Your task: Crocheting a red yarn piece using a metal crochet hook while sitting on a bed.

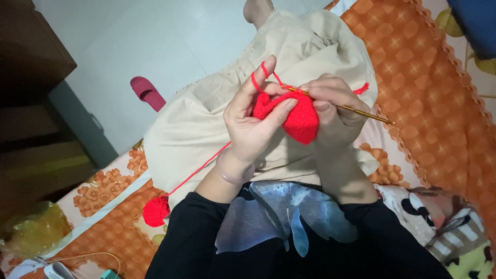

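Both hands (pixel 289 111) raised (fingers curled)

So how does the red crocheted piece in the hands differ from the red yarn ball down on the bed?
The crocheted piece is larger, worked into flat fabric and held up between the left hand and right hand. The yarn ball is smaller, round, and lies untouched on the orange bedsheet. Both are the same bright red, joined by one strand.
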